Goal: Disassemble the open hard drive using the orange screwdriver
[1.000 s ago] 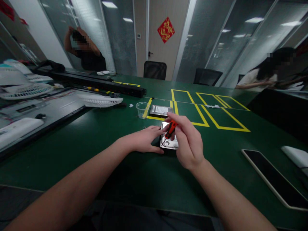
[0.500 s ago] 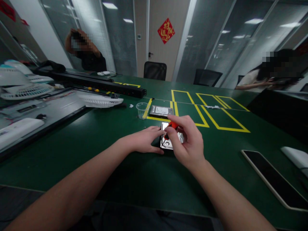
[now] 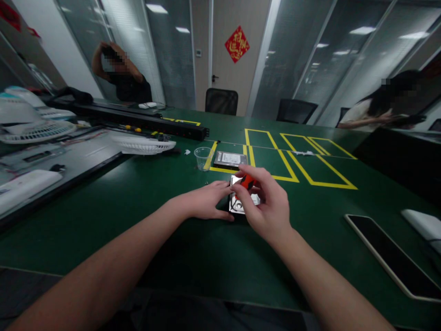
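Observation:
A silver hard drive (image 3: 237, 208) lies on the green table, partly covered by both hands. My left hand (image 3: 208, 200) grips its left side, thumb at the near corner and fingers farther up. In my right hand (image 3: 270, 204), pinched between thumb and fingers, is a screwdriver (image 3: 246, 182) with a red and black handle. Its thin shaft slants down to the drive's lower left part; the exact contact of the tip is too small to make out. Just beyond lies a second hard drive (image 3: 230, 158), label up, inside a yellow tape outline.
A clear plastic cup (image 3: 203, 158) stands left of the second drive. White fan parts (image 3: 144, 145) and a long black bar (image 3: 172, 128) occupy the left. A phone (image 3: 389, 253) lies at the right. Two people sit across the table, one at left (image 3: 132, 87), one at right (image 3: 370, 108).
My right hand has shifted slightly left and turned a little around the screwdriver handle. My left hand and the hard drive have stayed in place.

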The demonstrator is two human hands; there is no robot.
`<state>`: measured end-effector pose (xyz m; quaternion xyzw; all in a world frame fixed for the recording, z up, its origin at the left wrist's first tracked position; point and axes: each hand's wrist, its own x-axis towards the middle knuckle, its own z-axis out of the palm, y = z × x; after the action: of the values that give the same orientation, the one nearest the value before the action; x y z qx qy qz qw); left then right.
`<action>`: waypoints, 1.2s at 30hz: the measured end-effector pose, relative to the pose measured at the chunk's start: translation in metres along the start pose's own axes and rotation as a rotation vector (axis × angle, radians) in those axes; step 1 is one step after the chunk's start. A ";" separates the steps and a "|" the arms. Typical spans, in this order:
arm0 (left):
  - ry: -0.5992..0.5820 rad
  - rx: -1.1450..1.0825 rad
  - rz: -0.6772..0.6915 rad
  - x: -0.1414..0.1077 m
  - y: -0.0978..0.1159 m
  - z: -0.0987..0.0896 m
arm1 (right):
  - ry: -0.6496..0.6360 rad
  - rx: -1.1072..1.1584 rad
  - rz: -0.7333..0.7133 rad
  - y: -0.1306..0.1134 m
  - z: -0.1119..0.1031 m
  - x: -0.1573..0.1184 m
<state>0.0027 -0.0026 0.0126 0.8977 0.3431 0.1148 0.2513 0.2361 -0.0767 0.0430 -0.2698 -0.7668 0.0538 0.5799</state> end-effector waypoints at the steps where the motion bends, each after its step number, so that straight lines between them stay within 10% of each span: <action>1: 0.002 0.001 0.003 0.000 -0.001 0.000 | -0.005 0.016 -0.001 0.000 0.000 0.000; 36: -0.005 0.014 0.012 0.001 -0.008 0.002 | 0.019 0.003 -0.012 -0.001 -0.001 0.001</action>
<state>0.0000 0.0021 0.0065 0.9019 0.3378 0.1117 0.2449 0.2360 -0.0776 0.0443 -0.2649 -0.7629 0.0489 0.5878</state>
